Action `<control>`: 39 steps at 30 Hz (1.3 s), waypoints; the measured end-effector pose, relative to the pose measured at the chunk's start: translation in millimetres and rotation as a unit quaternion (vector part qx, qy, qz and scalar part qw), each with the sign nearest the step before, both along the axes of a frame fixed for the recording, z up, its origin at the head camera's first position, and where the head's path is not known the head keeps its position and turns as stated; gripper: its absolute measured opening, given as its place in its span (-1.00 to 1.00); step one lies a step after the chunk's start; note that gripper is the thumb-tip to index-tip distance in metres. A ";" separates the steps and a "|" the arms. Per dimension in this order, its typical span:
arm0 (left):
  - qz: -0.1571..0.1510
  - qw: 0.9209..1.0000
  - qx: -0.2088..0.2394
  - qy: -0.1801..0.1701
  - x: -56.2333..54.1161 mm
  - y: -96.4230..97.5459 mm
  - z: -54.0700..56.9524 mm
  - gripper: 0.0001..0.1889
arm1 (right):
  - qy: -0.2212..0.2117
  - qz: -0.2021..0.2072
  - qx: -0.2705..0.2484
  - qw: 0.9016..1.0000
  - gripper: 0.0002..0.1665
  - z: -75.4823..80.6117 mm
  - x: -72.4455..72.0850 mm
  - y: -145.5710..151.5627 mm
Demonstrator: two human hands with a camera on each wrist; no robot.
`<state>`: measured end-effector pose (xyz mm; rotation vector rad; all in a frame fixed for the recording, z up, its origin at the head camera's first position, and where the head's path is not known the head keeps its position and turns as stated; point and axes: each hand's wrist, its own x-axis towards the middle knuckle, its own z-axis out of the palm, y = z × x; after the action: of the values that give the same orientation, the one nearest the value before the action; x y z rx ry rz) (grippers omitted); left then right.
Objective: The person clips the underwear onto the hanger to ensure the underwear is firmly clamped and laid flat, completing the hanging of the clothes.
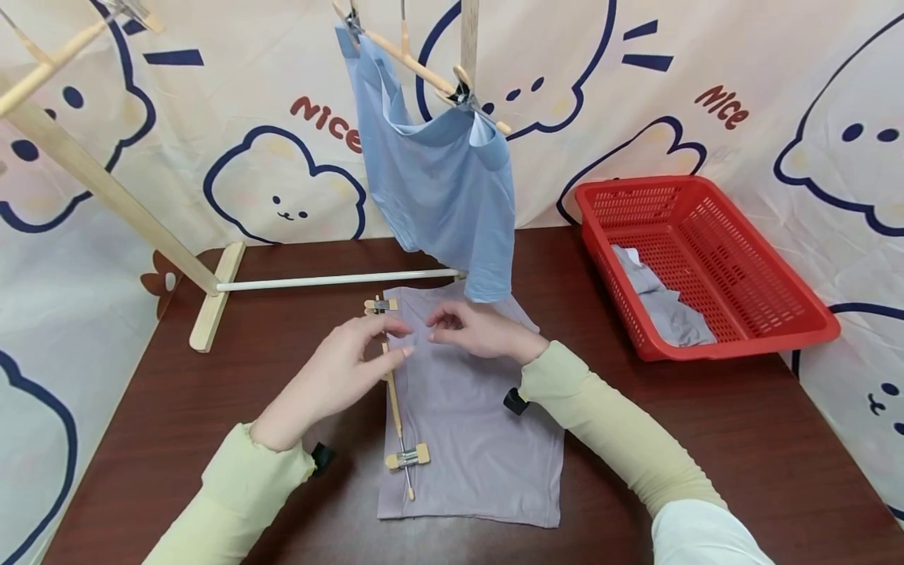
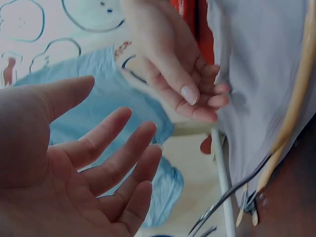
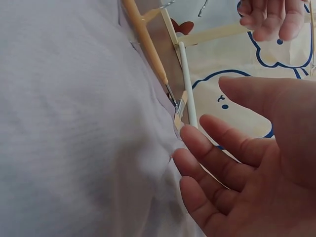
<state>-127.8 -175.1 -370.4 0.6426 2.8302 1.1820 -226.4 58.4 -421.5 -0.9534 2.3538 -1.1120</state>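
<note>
A folded grey-lilac garment [image 1: 487, 439] lies flat on the table. Along its left edge runs a wooden clip hanger [image 1: 393, 392], with one clip [image 1: 408, 457] at the near end and another clip [image 1: 381, 305] at the far end, both on the cloth's edge. Over the hanger my left hand [image 1: 346, 361] hovers with loosely bent fingers, holding nothing. Facing it above the cloth is my right hand [image 1: 480, 329], its fingers also relaxed and without anything in them. In the right wrist view the right hand's fingers [image 3: 222, 168] appear close to the garment; whether they touch it I cannot tell.
Light blue shorts [image 1: 445, 173] hang from another clip hanger [image 1: 417, 67] on a wooden rack, just beyond the hands. The rack's foot [image 1: 217, 298] and white crossbar [image 1: 339, 279] stand at the back. A red basket [image 1: 749, 345] at the right holds grey cloth [image 1: 664, 302].
</note>
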 end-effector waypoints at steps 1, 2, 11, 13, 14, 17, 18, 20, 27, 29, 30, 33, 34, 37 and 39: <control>-0.006 1.000 -0.006 0.006 2.7 2.2 -2.0 -0.71 | 0.001 0.001 0.005 1.000 -0.70 -0.8 1.8 2.2; -0.012 1.000 -0.012 0.012 5.3 4.4 -4.1 -0.73 | 0.000 0.001 0.009 1.000 -0.70 -1.6 3.3 4.2; -0.071 0.996 -0.043 -0.007 28.0 18.0 -22.0 -0.78 | 0.028 0.007 0.003 1.000 -0.76 -6.8 13.3 17.0; -0.088 0.995 -0.050 -0.024 32.8 19.0 -26.0 -0.82 | 0.035 0.009 0.006 0.999 -0.80 -5.9 15.8 18.8; -0.094 0.993 -0.053 -0.037 34.8 19.4 -27.8 -0.83 | 0.037 0.011 0.007 0.999 -0.82 -5.5 17.0 19.7; -0.108 0.989 -0.076 -0.066 40.1 20.3 -33.1 -0.83 | 0.036 0.018 0.015 0.999 -0.87 -5.3 20.2 21.7; -0.110 0.987 -0.085 -0.074 41.4 20.4 -34.9 -0.82 | 0.032 0.022 0.019 0.999 -0.87 -5.7 21.2 22.2; -0.110 0.985 -0.102 -0.086 43.9 20.2 -37.7 -0.80 | 0.024 0.027 0.028 0.999 -0.88 -5.9 22.9 22.3; -0.101 0.983 -0.128 -0.086 47.6 18.7 -43.2 -0.70 | 0.023 0.038 0.043 0.998 -0.92 -7.1 25.9 21.5; -0.105 0.983 -0.131 -0.079 48.3 18.7 -43.9 -0.68 | 0.024 0.044 0.039 0.998 -0.92 -8.8 25.4 21.4; -0.107 0.982 -0.135 -0.076 48.5 18.8 -44.5 -0.67 | 0.024 0.046 0.037 0.998 -0.92 -9.8 25.1 21.3; -0.112 0.980 -0.147 -0.073 49.3 18.5 -46.4 -0.65 | 0.021 0.047 0.034 0.998 -0.92 -13.5 23.8 21.6; -0.112 0.980 -0.150 -0.073 49.5 18.3 -47.1 -0.65 | 0.020 0.046 0.034 0.998 -0.92 -14.4 23.3 21.7; -0.109 0.979 -0.158 -0.074 50.2 17.9 -49.8 -0.67 | 0.019 0.040 0.037 0.998 -0.91 -16.8 22.0 22.0; -0.106 0.979 -0.159 -0.071 50.9 18.4 -51.4 -0.68 | 0.019 0.035 0.041 0.998 -0.90 -17.2 21.5 21.8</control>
<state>-76.9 -156.7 -421.8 0.7771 2.6638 0.6933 -204.9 80.3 -438.7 -1.0285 2.3560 -0.9720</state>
